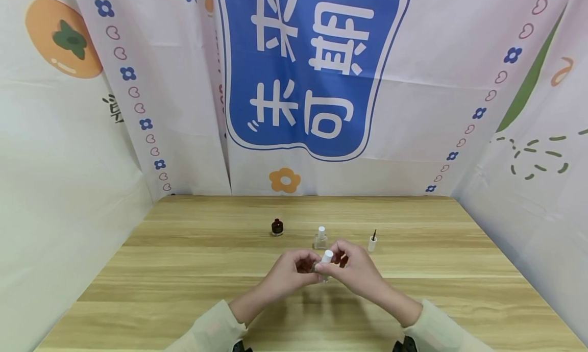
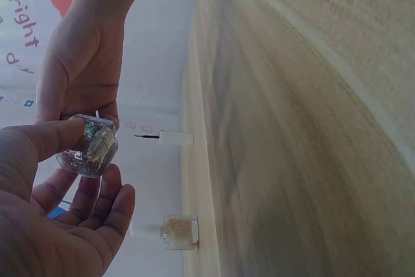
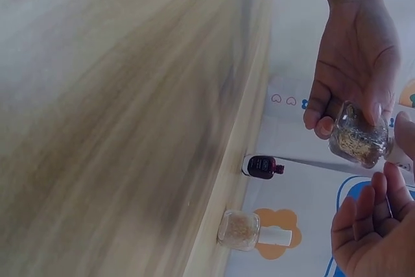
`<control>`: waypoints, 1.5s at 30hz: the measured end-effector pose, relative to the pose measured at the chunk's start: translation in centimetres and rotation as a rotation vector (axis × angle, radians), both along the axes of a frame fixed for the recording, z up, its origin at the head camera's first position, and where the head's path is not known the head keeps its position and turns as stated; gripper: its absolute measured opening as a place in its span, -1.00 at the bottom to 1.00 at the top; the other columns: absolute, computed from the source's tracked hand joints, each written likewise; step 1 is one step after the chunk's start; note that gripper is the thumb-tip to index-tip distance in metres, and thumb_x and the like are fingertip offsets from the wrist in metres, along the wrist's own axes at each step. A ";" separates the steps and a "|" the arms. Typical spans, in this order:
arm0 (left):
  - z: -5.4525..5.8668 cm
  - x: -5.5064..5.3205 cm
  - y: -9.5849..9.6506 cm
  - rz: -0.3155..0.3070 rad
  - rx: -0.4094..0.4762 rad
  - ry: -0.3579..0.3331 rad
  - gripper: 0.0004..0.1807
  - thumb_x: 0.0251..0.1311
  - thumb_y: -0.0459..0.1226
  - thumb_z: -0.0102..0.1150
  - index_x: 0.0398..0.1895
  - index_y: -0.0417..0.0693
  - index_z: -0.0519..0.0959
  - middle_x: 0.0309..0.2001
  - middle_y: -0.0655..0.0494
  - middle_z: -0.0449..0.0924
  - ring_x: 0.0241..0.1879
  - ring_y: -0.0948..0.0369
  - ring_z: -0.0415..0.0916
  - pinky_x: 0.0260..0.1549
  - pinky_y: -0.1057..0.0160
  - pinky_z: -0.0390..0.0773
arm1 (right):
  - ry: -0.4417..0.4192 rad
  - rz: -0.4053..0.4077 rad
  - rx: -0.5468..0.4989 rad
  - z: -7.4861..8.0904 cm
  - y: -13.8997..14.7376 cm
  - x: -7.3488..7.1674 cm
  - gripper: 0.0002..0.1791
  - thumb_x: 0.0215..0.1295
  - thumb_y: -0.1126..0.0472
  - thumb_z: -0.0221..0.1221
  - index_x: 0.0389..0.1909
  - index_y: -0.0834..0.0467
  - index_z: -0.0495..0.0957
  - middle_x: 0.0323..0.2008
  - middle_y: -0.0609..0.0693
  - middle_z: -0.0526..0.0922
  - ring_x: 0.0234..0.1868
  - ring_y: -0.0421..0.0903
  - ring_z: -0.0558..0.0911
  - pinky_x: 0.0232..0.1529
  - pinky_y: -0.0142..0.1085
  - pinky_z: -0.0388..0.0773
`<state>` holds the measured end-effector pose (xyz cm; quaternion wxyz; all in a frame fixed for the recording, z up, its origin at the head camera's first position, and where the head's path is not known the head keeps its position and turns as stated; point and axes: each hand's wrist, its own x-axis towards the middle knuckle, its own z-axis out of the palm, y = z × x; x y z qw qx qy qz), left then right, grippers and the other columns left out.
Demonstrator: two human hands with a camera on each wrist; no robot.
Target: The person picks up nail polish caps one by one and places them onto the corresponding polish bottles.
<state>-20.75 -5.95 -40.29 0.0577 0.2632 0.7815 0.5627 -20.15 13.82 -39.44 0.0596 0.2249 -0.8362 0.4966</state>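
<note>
A clear glass nail polish bottle [image 3: 360,141] with gold glitter inside is held above the table between both hands. My left hand [image 1: 289,268] pinches the bottle's glass body between thumb and fingers. With thumb and fingers, my right hand [image 1: 358,270] grips its white cap [image 1: 327,256]. The cap sits on the neck; whether it is loose cannot be told. Just beyond the hands, a second clear nail polish bottle [image 1: 321,242] stands upright under a white cap.
At the back left stands a dark red nail polish bottle [image 1: 277,227] without its cap. A white cap [image 1: 372,244] stands on the right, its black brush pointing up. Printed cloth [image 1: 413,137] hangs behind and beside the wooden table [image 1: 184,270].
</note>
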 end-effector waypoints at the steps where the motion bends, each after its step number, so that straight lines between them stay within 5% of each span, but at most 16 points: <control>1: 0.0 0.0 0.0 0.005 -0.004 -0.005 -0.77 0.05 -0.37 0.40 -0.19 -0.14 0.64 -0.34 0.13 0.61 -0.35 0.21 0.50 -0.36 0.35 0.55 | -0.002 0.005 0.001 0.0 0.0 0.0 -0.70 0.10 0.04 0.41 -0.38 0.10 0.51 -0.44 -0.11 0.54 -0.44 -0.15 0.47 -0.44 -0.37 0.47; 11: 0.6 0.2 -0.4 0.011 0.009 -0.062 -0.72 0.04 -0.37 0.40 -0.14 -0.17 0.62 -0.31 0.10 0.61 -0.32 0.18 0.50 -0.34 0.35 0.56 | -0.009 0.143 -0.007 0.9 1.3 -0.7 -0.66 0.18 0.10 0.36 -0.06 0.13 0.59 -0.27 -0.01 0.56 -0.18 0.07 0.51 -0.19 -0.28 0.54; 23: 0.3 0.0 -0.4 -0.013 0.010 -0.047 -0.74 0.02 -0.40 0.41 -0.18 -0.19 0.63 -0.31 0.09 0.61 -0.32 0.20 0.51 -0.34 0.37 0.55 | 0.005 0.294 -0.006 1.3 1.8 -1.1 -0.74 0.34 0.22 0.21 0.02 0.13 0.63 -0.07 -0.01 0.61 -0.15 -0.08 0.52 -0.20 -0.26 0.54; 45: 0.2 0.2 -0.4 -0.001 0.042 -0.043 -0.73 0.01 -0.42 0.40 -0.17 -0.20 0.63 -0.31 0.07 0.62 -0.35 0.18 0.50 -0.38 0.37 0.54 | -0.076 0.091 -0.054 0.5 0.6 -0.5 -0.81 0.18 0.14 0.36 -0.28 0.12 0.59 -0.41 -0.06 0.57 -0.40 -0.09 0.53 -0.39 -0.34 0.53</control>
